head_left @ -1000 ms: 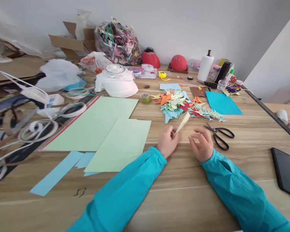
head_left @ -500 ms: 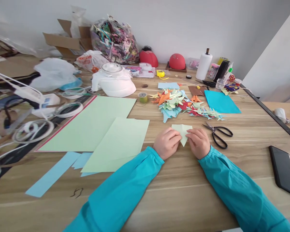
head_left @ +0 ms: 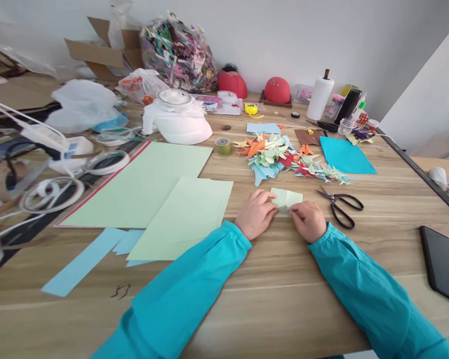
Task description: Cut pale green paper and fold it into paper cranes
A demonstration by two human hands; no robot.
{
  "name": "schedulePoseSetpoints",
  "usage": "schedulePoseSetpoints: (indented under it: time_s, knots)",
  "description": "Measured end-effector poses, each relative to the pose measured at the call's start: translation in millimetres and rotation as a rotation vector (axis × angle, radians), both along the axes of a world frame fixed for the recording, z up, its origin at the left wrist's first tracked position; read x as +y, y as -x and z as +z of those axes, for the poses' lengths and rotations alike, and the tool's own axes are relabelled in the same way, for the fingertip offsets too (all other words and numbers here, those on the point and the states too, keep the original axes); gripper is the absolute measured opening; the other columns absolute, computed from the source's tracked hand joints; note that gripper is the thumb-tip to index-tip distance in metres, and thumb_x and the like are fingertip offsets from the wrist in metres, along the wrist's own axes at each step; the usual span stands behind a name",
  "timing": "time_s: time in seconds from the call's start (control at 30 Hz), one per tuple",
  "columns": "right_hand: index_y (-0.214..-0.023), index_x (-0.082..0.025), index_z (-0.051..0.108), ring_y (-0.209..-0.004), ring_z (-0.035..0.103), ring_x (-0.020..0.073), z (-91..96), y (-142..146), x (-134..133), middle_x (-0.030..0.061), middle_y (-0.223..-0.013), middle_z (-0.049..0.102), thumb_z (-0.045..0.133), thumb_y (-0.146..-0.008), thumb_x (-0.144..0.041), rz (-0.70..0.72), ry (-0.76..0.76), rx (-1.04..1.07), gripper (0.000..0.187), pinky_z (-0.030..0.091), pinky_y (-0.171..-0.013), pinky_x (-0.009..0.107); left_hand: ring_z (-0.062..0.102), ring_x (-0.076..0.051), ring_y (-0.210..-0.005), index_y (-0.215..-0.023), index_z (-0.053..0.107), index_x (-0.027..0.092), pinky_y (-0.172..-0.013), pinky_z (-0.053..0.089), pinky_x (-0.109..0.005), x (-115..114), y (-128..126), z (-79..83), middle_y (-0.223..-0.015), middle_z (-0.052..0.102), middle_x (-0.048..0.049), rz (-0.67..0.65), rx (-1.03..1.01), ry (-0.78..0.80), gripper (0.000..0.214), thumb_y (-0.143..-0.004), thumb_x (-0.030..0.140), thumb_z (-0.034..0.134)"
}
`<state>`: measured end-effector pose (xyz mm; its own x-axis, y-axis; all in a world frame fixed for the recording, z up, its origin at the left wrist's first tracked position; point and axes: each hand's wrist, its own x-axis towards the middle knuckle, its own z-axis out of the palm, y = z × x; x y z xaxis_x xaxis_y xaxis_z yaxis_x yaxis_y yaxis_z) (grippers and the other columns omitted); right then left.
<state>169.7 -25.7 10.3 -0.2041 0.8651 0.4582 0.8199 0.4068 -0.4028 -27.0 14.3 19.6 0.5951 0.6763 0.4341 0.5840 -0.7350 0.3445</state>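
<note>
Between my two hands is a small pale green piece of paper [head_left: 287, 196] with a crease down its middle. My left hand [head_left: 257, 213] grips its lower left edge, thumb and fingers closed on it. At the lower right edge, my right hand [head_left: 309, 219] pinches the same paper. Behind it lies a pile of folded paper cranes [head_left: 271, 158] in green, blue, orange and red. Black-handled scissors [head_left: 340, 204] rest just right of my right hand. Pale green sheets [head_left: 187, 219] lie to the left, partly over blue paper strips [head_left: 84, 262].
A phone [head_left: 440, 262] lies at the right edge. Farther back are a turquoise sheet [head_left: 347, 154], a spool [head_left: 223, 145], a yellow tape measure [head_left: 251, 108] and a white cap [head_left: 187, 124]. Cables and a power strip [head_left: 71, 149] crowd the left side.
The pointed lower part of the green paper is now folded up, leaving a straighter bottom edge. Both hands stay on the paper, and the view has shifted slightly.
</note>
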Motion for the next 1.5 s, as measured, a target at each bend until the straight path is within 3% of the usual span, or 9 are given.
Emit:
schedulePoseSetpoints:
  time_s: [0.17,0.37,0.7,1.13,1.5]
  knots:
    - [-0.076,-0.021,0.066,-0.069,0.057,0.0195,-2.9,-2,6,0.0052,-0.071,0.067,0.054,-0.085,-0.029,-0.082,0.060,0.098,0.017,0.040,-0.066,0.031,0.043,-0.028,-0.115,-0.077,0.067,0.018,-0.097,0.038,-0.048,1,-4,-3.3,-0.121,0.055,-0.0094,0.085,-0.014,0.089,0.020,-0.088,0.025,0.052]
    - [-0.069,-0.021,0.064,-0.068,0.052,0.0190,-1.7,-2,6,0.0040,-0.066,0.063,0.054,-0.087,-0.030,-0.112,0.072,0.075,0.022,0.038,-0.068,0.032,0.040,-0.030,-0.120,-0.080,0.067,0.019,-0.100,0.035,-0.051,2,-7,-7.0,-0.124,0.054,-0.0092,0.164,-0.003,0.139,0.019,-0.088,0.029,0.053]
    - [-0.059,-0.021,0.057,-0.071,0.048,0.0194,-4.0,0,8,0.0054,-0.074,0.059,0.057,-0.086,-0.031,-0.173,0.027,-0.007,0.029,0.036,-0.069,0.034,0.041,-0.031,-0.120,-0.068,0.069,0.019,-0.101,0.033,-0.053,1,-11,-1.0,-0.126,0.056,-0.0082,0.240,-0.033,0.209,0.020,-0.083,0.029,0.060]
    - [-0.057,-0.020,0.053,-0.079,0.045,0.0210,3.3,7,6,0.0054,-0.080,0.057,0.059,-0.085,-0.034,-0.287,0.081,-0.160,0.032,0.032,-0.070,0.034,0.043,-0.032,-0.122,-0.073,0.067,0.015,-0.103,0.033,-0.052,-12,-20,4.1,-0.126,0.056,-0.0137,0.319,0.079,0.106,0.019,-0.084,0.024,0.055]
    - [-0.057,-0.020,0.055,-0.083,0.046,0.0213,6.9,9,7,0.0047,-0.082,0.058,0.061,-0.084,-0.037,-0.354,0.140,-0.201,0.032,0.031,-0.070,0.032,0.043,-0.033,-0.122,-0.072,0.068,0.015,-0.102,0.035,-0.051,-14,-21,5.1,-0.127,0.054,-0.0140,0.353,0.099,0.121,0.019,-0.083,0.025,0.056]
